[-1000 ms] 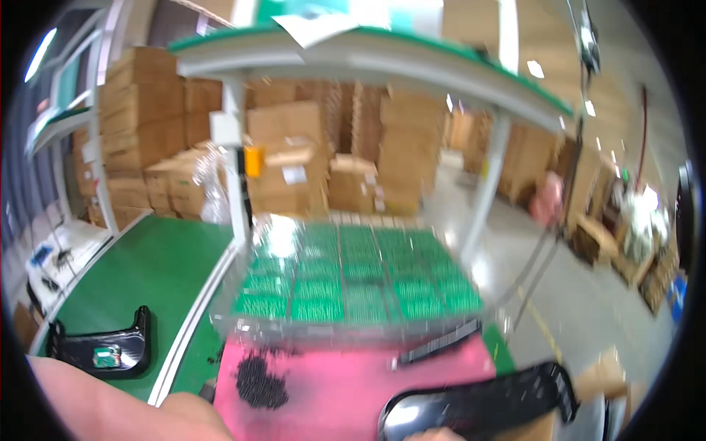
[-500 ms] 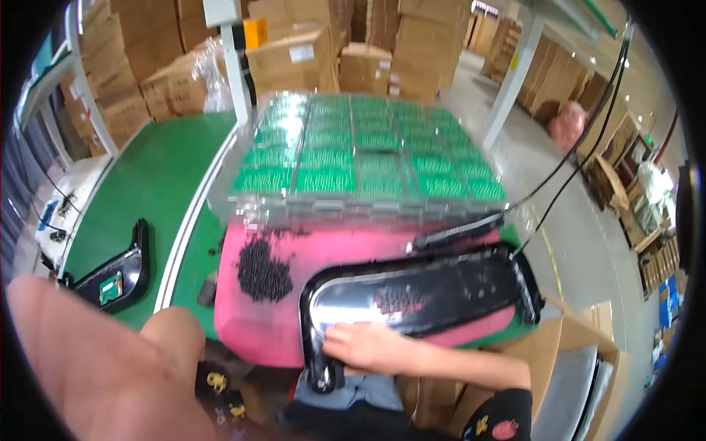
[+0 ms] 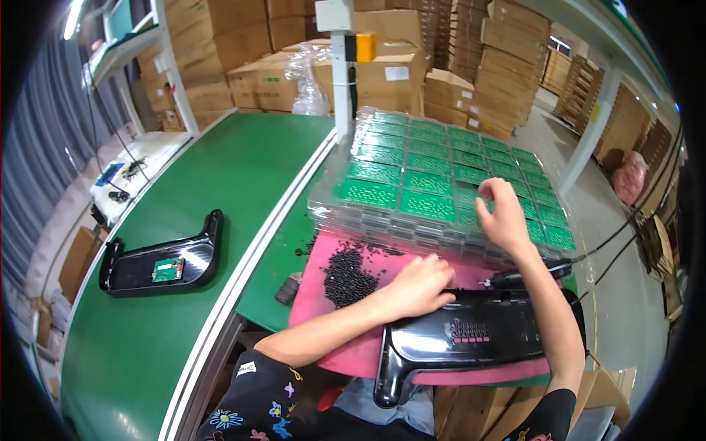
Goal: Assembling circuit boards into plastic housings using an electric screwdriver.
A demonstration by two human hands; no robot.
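Observation:
A glossy black plastic housing (image 3: 434, 345), long with a bent end, lies on the pink mat (image 3: 331, 360) in front of me. My left hand (image 3: 423, 285) rests at its upper left edge, fingers stretched and apart, with nothing seen in them. Farther off, my right hand (image 3: 504, 214) hangs over the stacked clear trays of green circuit boards (image 3: 428, 206). Its thumb and forefinger are curved with a gap between them, and no board shows in it. A heap of small black screws or similar pieces (image 3: 347, 278) sits left of the housing.
A black electric screwdriver (image 3: 522, 276) with a cord lies between trays and housing. On the green conveyor belt (image 3: 243, 162) at left rests another black housing (image 3: 140, 275) holding a green board (image 3: 168, 270). Cardboard boxes (image 3: 257, 81) stand behind; a metal post (image 3: 343, 81) rises beside the trays.
My view has swung left. My left hand has come from the belt side to the housing's upper edge. My right hand has left the housing and moved up over the trays.

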